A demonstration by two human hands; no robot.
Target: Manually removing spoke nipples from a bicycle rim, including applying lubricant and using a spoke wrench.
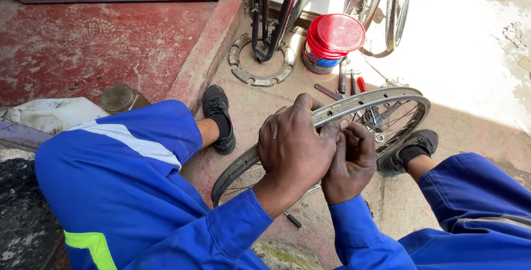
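Bicycle wheel rim (387, 99) rests tilted on the concrete floor (260, 109) between the person's shoes, left hand (293, 148) closed over its near edge, right hand (351, 162) pinching there, apparently mid-adjustment, so steady bracing seems needed.

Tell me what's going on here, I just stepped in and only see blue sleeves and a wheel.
A seated person in blue coveralls holds a bare bicycle wheel rim between their knees. The left hand grips over the rim's near edge while the right hand is closed against it beside the left; what its fingers pinch is hidden. Hand tools and a red-lidded tub sit on the concrete beyond, and a small screwdriver lies below the wrists.
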